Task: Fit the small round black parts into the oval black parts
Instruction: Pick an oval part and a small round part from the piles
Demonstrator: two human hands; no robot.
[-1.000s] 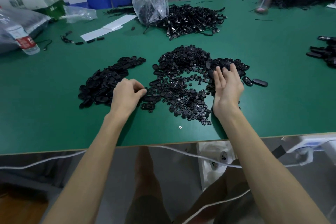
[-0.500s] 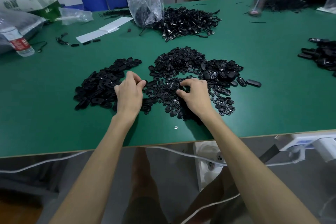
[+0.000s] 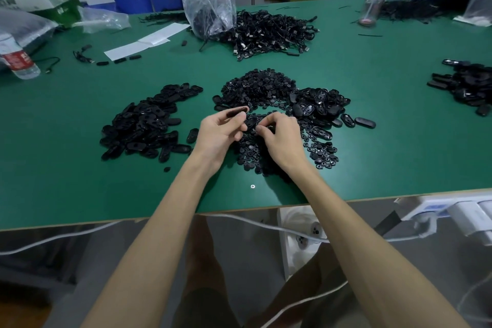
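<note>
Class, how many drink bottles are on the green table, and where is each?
2. A water bottle with a red label at the left edge; a clear bottle with a pale lid at the far right. The plastic bags may hide more.

Got one oval black part point(image 3: 237, 112) pinched in my left hand point(image 3: 219, 133), long side running roughly 8 to 2 o'clock, at the near-left edge of the heap of small round black parts point(image 3: 259, 88), which are tiny flat discs. The big pile of ovals point(image 3: 146, 125) is at 9 o'clock from that heap, and the shinier oval pile point(image 3: 319, 104) butts up against it at 3 o'clock.
</note>
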